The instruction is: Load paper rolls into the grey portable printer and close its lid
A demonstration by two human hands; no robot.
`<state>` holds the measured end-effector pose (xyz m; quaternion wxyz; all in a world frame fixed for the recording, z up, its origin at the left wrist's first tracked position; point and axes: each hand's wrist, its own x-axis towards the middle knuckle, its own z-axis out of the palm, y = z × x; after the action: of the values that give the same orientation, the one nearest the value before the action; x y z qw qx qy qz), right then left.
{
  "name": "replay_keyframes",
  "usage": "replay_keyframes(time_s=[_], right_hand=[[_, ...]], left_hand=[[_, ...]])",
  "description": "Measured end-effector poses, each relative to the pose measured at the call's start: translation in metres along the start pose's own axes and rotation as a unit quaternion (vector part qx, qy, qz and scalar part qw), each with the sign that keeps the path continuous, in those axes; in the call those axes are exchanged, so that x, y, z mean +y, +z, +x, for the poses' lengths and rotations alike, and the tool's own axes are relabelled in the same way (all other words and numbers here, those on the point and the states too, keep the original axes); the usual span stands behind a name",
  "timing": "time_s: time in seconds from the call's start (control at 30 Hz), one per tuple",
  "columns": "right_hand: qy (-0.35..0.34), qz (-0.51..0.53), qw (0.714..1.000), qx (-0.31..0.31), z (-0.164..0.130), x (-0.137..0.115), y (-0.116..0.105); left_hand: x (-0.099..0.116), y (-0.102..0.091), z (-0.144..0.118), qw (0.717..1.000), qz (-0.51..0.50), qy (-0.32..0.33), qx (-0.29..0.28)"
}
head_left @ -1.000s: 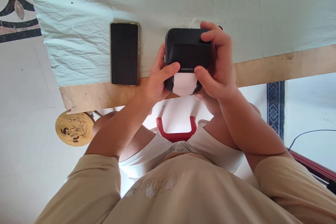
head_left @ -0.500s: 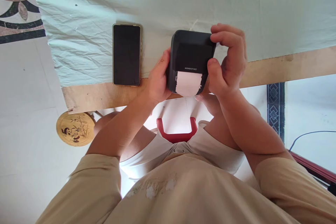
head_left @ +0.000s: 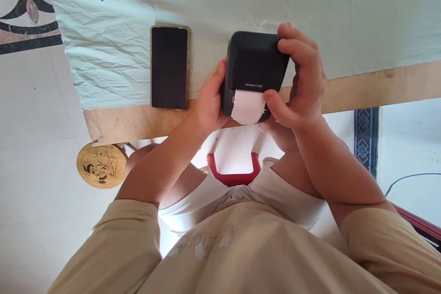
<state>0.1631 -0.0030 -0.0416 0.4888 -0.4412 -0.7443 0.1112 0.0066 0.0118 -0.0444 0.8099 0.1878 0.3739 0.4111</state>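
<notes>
A black label printer is held up over the table's front edge between my two hands. White paper sticks out of its slot and curls over the near end. My left hand grips the printer's left side, thumb along the edge, the other fingers hidden underneath. On the other side, my right hand has curled fingertips on the upper right corner, while its thumb lies by the slot at the paper's right edge. A black-screened smartphone lies on the table left of the printer.
A pale green cloth covers the table, with a bare wooden strip along its front edge. Below on the left stands a round wooden stool with a panda picture. A red frame shows between my legs.
My right thumb has moved left from the printer's side to the paper at the slot. The printer has shifted slightly up and right in view, still in both hands.
</notes>
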Motion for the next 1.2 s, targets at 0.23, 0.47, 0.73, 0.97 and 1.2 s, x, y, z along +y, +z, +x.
replay_keyframes(time_s=[0.23,0.47,0.73,0.97,1.2], right_hand=[[0.011,-0.112,0.985,0.13,0.014,-0.015,0.0],[0.115,-0.139,0.974,0.138,0.042,-0.042,-0.001],[0.137,-0.305,0.925,-0.181,0.042,-0.042,-0.011],[0.181,-0.307,0.888,-0.29,0.046,-0.052,-0.023],[0.256,0.006,0.957,-0.137,0.033,-0.023,-0.054]], left_hand=[[0.002,0.003,-0.003,0.99,-0.021,0.04,-0.137],[-0.001,0.003,-0.006,0.995,-0.007,0.03,-0.092],[-0.003,-0.001,-0.004,0.995,-0.007,0.027,-0.098],[-0.002,0.001,-0.004,0.99,0.049,0.057,-0.118],[-0.002,0.002,-0.003,0.992,0.028,0.049,-0.111]])
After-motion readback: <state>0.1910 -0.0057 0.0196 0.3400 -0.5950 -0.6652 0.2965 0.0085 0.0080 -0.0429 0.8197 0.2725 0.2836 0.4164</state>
